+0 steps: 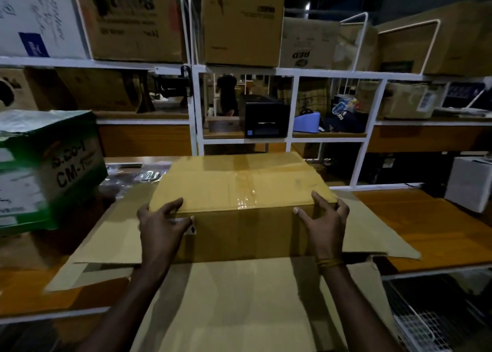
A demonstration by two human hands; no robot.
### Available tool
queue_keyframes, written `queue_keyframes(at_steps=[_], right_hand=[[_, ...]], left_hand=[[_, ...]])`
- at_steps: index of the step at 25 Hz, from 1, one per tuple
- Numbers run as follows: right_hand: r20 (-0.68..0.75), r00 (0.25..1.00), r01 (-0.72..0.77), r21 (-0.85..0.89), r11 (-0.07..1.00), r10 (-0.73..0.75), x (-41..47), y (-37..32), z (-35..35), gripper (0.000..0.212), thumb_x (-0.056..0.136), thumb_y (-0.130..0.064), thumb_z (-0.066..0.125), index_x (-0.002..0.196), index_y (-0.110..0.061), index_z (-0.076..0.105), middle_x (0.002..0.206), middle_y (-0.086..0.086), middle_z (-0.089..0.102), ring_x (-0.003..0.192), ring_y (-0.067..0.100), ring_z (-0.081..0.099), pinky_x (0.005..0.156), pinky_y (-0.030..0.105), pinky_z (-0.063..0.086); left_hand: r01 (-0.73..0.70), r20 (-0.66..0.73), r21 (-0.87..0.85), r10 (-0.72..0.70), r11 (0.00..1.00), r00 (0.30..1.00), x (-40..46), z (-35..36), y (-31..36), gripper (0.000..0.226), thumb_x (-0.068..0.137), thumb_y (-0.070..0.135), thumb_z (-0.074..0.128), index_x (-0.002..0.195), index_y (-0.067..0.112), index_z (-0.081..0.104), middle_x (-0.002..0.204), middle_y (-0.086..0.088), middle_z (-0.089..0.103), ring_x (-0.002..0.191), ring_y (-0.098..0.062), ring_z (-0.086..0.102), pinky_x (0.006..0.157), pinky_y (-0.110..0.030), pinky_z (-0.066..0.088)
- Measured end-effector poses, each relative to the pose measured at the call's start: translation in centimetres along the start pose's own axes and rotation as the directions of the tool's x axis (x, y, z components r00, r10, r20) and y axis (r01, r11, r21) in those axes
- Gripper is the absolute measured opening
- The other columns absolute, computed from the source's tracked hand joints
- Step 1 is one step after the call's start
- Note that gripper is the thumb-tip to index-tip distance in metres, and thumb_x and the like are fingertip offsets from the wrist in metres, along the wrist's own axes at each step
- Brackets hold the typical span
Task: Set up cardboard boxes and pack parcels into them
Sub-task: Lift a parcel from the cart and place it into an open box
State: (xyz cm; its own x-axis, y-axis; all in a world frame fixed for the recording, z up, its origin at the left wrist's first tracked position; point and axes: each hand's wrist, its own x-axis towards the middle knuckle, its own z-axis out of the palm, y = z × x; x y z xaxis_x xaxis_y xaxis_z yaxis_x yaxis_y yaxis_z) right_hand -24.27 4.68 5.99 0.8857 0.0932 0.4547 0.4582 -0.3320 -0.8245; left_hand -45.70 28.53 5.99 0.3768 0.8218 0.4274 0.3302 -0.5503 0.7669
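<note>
A brown cardboard box (pixel 239 189) stands upside down on the wooden table (pixel 431 224), its top face sealed with clear tape (pixel 246 192). Its open flaps (pixel 234 298) lie spread flat on the table toward me and to both sides. My left hand (pixel 162 224) grips the box's near left corner, fingers curled over the top edge and thumb on the front face. My right hand (pixel 324 224) grips the near right corner the same way. A small label sits under my left thumb.
A green and white carton (pixel 45 170) marked CM-1 stands at the left. Plastic-wrapped packs (pixel 133 177) lie behind the box. A white box (pixel 470 182) sits at the right. White shelving (pixel 197 107) with cartons and a black printer (pixel 266 119) rises behind the table.
</note>
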Motion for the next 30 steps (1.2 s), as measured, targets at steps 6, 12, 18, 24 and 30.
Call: queue_keyframes(at_steps=[6, 12, 18, 24, 30], right_hand=[[0.085, 0.995, -0.041, -0.140, 0.989, 0.053, -1.2, 4.6, 2.0, 0.062, 0.076, -0.039, 0.083, 0.133, -0.026, 0.061, 0.147, 0.012, 0.027, 0.135, 0.037, 0.036, 0.110, 0.051, 0.041], [0.267, 0.962, 0.206, -0.546, 0.812, -0.064, -0.5, 3.7, 3.4, 0.074, 0.086, -0.075, 0.040, 0.147, -0.032, 0.044, 0.161, 0.018, 0.016, 0.150, 0.038, 0.005, 0.118, 0.058, 0.002], [0.499, 0.864, 0.302, -0.623, 0.722, 0.068, 2.2, 1.1, 4.3, 0.063, 0.096, -0.066, 0.023, 0.153, -0.038, 0.025, 0.164, 0.012, 0.010, 0.151, 0.035, -0.007, 0.109, 0.073, -0.009], [0.637, 0.765, 0.486, -0.483, 0.729, -0.088, 6.1, 1.0, 6.9, 0.049, 0.100, -0.050, 0.034, 0.144, -0.032, 0.044, 0.150, 0.010, 0.039, 0.142, 0.033, 0.029, 0.119, 0.053, 0.016], [0.684, 0.703, 0.544, -0.341, 0.767, -0.194, 9.4, 0.6, 10.3, 0.041, 0.100, -0.038, 0.046, 0.139, -0.027, 0.051, 0.135, 0.012, 0.046, 0.121, 0.029, 0.049, 0.105, 0.042, 0.042]], left_hand=[[0.049, 0.076, 0.080, -0.055, 0.996, 0.996, -1.3, 2.7, -3.6, 0.050, 0.078, 0.031, 0.084, 0.125, 0.028, 0.069, 0.144, -0.020, 0.034, 0.118, -0.043, 0.053, 0.102, -0.049, 0.048], [-0.074, 0.107, 0.469, 0.027, 0.880, 0.994, -0.3, 3.9, -2.3, 0.051, 0.089, 0.060, 0.059, 0.132, 0.032, 0.063, 0.154, -0.022, 0.034, 0.145, -0.040, 0.025, 0.114, -0.058, 0.024], [-0.200, 0.332, 0.505, 0.025, 0.840, 0.943, 2.6, 6.9, 1.7, 0.050, 0.101, 0.049, 0.044, 0.143, 0.023, 0.053, 0.146, -0.013, 0.048, 0.131, -0.027, 0.046, 0.106, -0.039, 0.037], [-0.282, 0.363, 0.466, 0.109, 0.839, 0.925, 4.6, 10.8, 4.4, 0.037, 0.098, 0.024, 0.050, 0.131, 0.023, 0.065, 0.134, -0.007, 0.059, 0.115, -0.023, 0.058, 0.091, -0.033, 0.048], [-0.326, 0.399, 0.481, 0.127, 0.814, 0.908, 6.7, 13.4, 5.1, 0.036, 0.100, 0.027, 0.046, 0.134, 0.025, 0.060, 0.132, -0.008, 0.055, 0.104, -0.020, 0.061, 0.087, -0.034, 0.054]])
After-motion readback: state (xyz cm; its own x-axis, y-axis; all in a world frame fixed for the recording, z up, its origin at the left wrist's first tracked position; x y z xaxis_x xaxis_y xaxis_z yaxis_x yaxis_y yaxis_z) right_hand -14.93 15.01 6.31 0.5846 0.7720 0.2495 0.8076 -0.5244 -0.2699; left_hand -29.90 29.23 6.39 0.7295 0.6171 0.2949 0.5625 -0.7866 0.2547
